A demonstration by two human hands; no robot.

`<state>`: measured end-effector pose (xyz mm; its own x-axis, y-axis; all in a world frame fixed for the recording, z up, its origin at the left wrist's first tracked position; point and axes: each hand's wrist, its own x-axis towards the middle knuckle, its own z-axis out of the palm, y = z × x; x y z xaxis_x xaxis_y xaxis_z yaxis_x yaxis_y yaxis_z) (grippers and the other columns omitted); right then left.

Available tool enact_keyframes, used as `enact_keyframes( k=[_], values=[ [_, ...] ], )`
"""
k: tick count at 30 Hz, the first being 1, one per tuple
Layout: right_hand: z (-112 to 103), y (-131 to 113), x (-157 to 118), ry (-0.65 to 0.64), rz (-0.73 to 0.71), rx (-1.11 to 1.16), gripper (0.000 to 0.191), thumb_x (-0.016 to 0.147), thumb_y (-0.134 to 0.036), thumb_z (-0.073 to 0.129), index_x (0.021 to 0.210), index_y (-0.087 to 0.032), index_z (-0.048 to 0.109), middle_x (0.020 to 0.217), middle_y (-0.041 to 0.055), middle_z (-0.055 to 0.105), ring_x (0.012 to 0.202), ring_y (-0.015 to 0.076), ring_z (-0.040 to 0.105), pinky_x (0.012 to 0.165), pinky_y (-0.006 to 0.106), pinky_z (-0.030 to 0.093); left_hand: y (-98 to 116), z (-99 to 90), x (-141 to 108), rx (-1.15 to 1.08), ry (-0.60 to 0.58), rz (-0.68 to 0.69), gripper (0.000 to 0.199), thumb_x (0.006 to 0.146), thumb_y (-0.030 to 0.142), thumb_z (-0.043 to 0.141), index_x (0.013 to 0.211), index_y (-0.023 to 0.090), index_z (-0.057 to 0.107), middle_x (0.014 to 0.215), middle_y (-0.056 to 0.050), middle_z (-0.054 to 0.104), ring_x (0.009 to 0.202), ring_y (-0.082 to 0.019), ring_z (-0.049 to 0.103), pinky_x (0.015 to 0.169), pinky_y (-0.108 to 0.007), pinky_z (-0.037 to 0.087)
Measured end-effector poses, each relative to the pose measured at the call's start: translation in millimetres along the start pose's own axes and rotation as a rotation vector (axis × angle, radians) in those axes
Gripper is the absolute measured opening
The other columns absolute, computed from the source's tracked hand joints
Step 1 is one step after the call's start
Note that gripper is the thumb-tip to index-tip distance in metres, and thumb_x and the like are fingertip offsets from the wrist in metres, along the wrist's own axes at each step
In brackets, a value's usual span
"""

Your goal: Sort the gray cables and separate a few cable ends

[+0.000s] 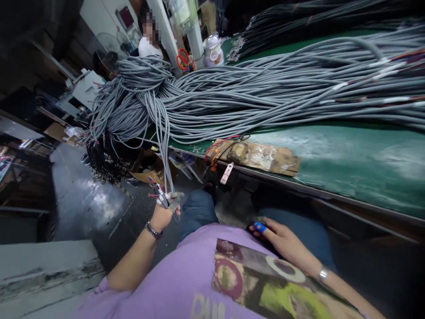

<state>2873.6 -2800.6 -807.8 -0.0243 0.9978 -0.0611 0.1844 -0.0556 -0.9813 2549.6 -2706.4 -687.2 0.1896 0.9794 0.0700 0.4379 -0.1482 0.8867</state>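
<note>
Low at the left of my lap, my left hand [166, 212] is closed around a bunch of grey cables [166, 164] that hang down from the bench. Their stripped ends, with thin coloured wires [156, 187], stick out past my fingers. Tape covers some of those fingertips. My right hand [280, 235] rests at my lap, its fingers curled together and blue tape [260, 227] round one finger. Something dark lies at those fingertips, too unclear to name. Many more grey cables [226, 99] lie lengthwise on the green bench [345, 159] in front of me.
A worn wooden block [265, 156] with red and black leads sits at the bench edge, a white tag [226, 173] hanging beside it. Orange-handled scissors [182, 59] and a lilac jug [214, 51] stand behind the cables. Black cables [299, 26] lie farther back. A person [149, 44] is beyond.
</note>
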Motion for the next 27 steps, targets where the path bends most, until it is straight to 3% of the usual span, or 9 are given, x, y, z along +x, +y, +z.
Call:
enact_keyframes(
  k=[5,11,15,18,22,27],
  values=[
    [13.2,9.3,-2.0,0.047,-0.112,-0.13,0.037,0.079,-0.056,0.052,0.072,-0.021,0.064,0.075,0.0058,0.07,0.069,0.0224,0.062,0.069,0.036,0.05,11.6,10.0,2.3,-0.008,-0.015,0.03,0.044,0.072,0.057,0.067,0.07,0.014,0.057,0.057,0.001,0.059,0.046,-0.01,0.056,0.049,-0.022,0.045],
    [14.9,9.9,0.1,0.069,-0.126,-0.232,0.033,0.08,-0.05,0.05,0.075,-0.021,0.066,0.074,0.0061,0.07,0.067,0.0231,0.062,0.068,0.036,0.049,5.3,8.9,-3.9,0.021,-0.041,-0.003,0.054,0.069,0.061,0.068,0.088,0.011,0.064,0.057,0.002,0.057,0.044,-0.008,0.052,0.045,-0.021,0.042],
    [15.7,13.1,-1.6,0.042,-0.103,-0.259,0.036,0.079,-0.051,0.046,0.078,-0.021,0.065,0.081,0.008,0.072,0.074,0.026,0.065,0.073,0.039,0.05,3.1,13.5,-10.9,0.002,-0.2,-0.018,0.065,0.071,0.068,0.061,0.1,0.01,0.063,0.055,0.004,0.054,0.04,-0.007,0.047,0.042,-0.019,0.038],
    [12.9,12.2,-2.4,0.012,-0.104,-0.246,0.039,0.079,-0.055,0.045,0.076,-0.021,0.065,0.083,0.0087,0.072,0.079,0.0282,0.066,0.076,0.041,0.051,3.3,25.6,-11.7,-0.133,-0.36,0.013,0.066,0.076,0.073,0.05,0.089,0.01,0.064,0.05,0.003,0.05,0.04,-0.007,0.047,0.043,-0.02,0.038],
    [2.0,-14.3,0.0,-0.157,-0.133,-0.234,0.041,0.08,-0.058,0.05,0.079,-0.022,0.068,0.084,0.0096,0.072,0.082,0.0297,0.066,0.077,0.04,0.053,7.9,48.2,3.3,-0.446,-0.524,-0.049,0.063,0.072,0.074,0.055,0.086,0.012,0.062,0.047,0.005,0.048,0.036,-0.009,0.048,0.045,-0.023,0.043],
    [-1.5,-82.1,10.2,-0.374,-0.192,-0.256,0.034,0.082,-0.052,0.056,0.087,-0.022,0.071,0.085,0.0066,0.071,0.078,0.0258,0.064,0.074,0.035,0.053,12.4,73.7,25.6,-0.611,-0.67,-0.183,0.06,0.058,0.066,0.074,0.079,0.011,0.061,0.054,-0.001,0.059,0.047,-0.016,0.061,0.048,-0.026,0.049]
  ],
)
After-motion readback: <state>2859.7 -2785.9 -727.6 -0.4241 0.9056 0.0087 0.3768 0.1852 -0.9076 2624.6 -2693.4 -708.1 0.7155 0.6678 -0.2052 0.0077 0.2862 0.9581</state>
